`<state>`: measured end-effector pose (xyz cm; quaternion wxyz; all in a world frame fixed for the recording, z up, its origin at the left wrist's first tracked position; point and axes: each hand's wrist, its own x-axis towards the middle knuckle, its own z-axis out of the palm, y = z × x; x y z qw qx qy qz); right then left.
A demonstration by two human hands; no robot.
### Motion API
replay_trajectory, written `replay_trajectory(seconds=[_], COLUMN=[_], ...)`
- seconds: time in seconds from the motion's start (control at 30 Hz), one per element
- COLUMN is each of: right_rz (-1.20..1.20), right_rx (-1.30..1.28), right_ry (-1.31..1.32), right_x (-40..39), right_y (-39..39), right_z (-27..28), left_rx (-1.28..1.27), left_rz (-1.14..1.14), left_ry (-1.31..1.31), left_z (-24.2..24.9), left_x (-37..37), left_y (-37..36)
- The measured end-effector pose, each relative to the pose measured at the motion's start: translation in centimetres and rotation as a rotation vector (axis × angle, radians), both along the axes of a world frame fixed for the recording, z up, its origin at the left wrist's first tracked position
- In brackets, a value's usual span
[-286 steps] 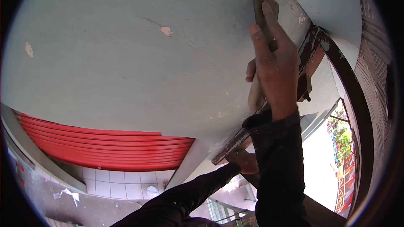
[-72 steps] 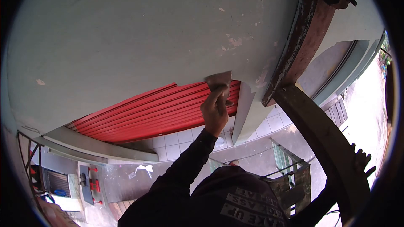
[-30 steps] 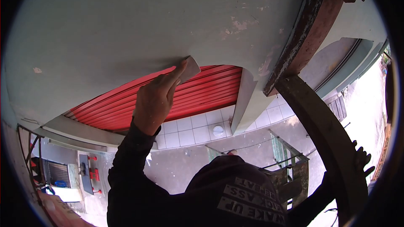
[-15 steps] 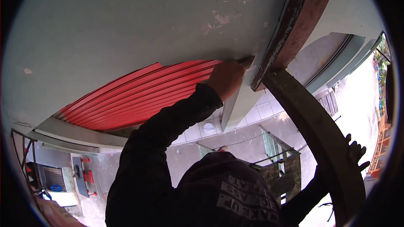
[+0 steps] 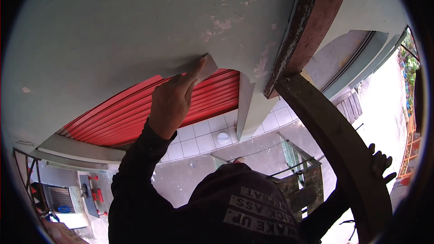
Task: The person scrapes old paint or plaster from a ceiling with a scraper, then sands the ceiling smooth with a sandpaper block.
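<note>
My left hand (image 5: 172, 104) is closed on a scraper (image 5: 207, 67), a small flat blade, with the index finger stretched along it. The blade's edge meets the grey-green painted wall (image 5: 135, 31), just above the opening with a red ribbed shutter (image 5: 194, 101). Pale chipped patches mark the paint to the right of the blade. At the far right, my right arm passes behind a curved-looking beam (image 5: 334, 131). My right hand (image 5: 381, 162) comes out beyond its outer edge with the fingers apart; the palm is partly hidden.
A brown, paint-worn beam (image 5: 307, 31) runs against the wall and meets the other beam. Far below are a tiled strip (image 5: 199, 140), a concrete floor (image 5: 181, 176) and a weathered frame (image 5: 307, 185). A skateboard-like board (image 5: 89, 194) with red wheels lies at lower left.
My left hand has moved left along the wall with the scraper, away from the brown beam; the blade now shows more clearly. My right hand has stayed by its beam. The view has shifted slightly.
</note>
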<state>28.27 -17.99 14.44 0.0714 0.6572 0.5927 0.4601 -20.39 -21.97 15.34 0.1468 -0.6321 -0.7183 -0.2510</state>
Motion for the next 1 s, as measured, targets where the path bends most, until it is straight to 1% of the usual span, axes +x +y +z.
replay_trajectory(seconds=[0.1, 0.17, 0.27, 0.33, 0.4, 0.47, 0.53, 0.57, 0.67, 0.77, 0.87, 0.93, 0.97, 1.0], right_rz=[0.159, 0.232, 0.313, 0.365, 0.415, 0.481, 0.490, 0.452, 0.406, 0.398, 0.394, 0.397, 0.398, 0.404], right_rx=[0.131, 0.194, 0.260, 0.302, 0.344, 0.362, 0.356, 0.348, 0.338, 0.325, 0.323, 0.320, 0.319, 0.317], right_ry=[-0.053, -0.083, -0.119, -0.147, -0.175, -0.194, -0.187, -0.178, -0.183, -0.172, -0.161, -0.160, -0.159, -0.157], right_x=[1.5, 2.0, 2.6, 3.1, 3.6, 3.7, 3.6, 3.6, 3.6, 3.7, 3.8, 4.0, 4.1, 4.2], right_y=[0.6, 0.9, 1.1, 1.4, 1.8, 2.1, 1.9, 1.7, 1.8, 1.7, 1.6, 1.5, 1.5, 1.5], right_z=[-1.1, -1.4, -1.6, -1.7, -1.6, -1.3, -1.4, -1.5, -1.8, -2.0, -2.1, -2.1, -2.0, -2.0], left_rx=[0.285, 0.234, 0.090, 0.116, 0.120, 0.096, 0.138, 0.157, -0.118, -0.209, -0.052, 0.064, 0.120, 0.075], left_rz=[-0.204, -0.216, -0.211, -0.258, -0.274, -0.262, -0.322, -0.346, -0.245, -0.230, -0.297, -0.307, -0.311, -0.156], left_ry=[0.016, -0.044, -0.105, -0.087, -0.083, -0.090, -0.264, -0.349, -1.059, -1.414, -1.663, -1.475, -1.380, -1.210], left_z=[-1.4, -1.9, -3.0, -4.7, -5.8, -6.2, -6.9, -7.4, -9.0, -12.2, -15.2, -19.4, -18.6, -17.9], left_x=[1.3, 3.6, 6.8, 8.1, 8.4, 7.8, 6.5, 6.2, 7.2, 8.3, 10.0, 10.1, 10.2, 10.6], left_y=[4.4, 7.3, 11.5, 13.5, 13.9, 12.3, 9.9, 8.6, 5.0, 5.3, 8.3, 12.0, 12.8, 12.8])
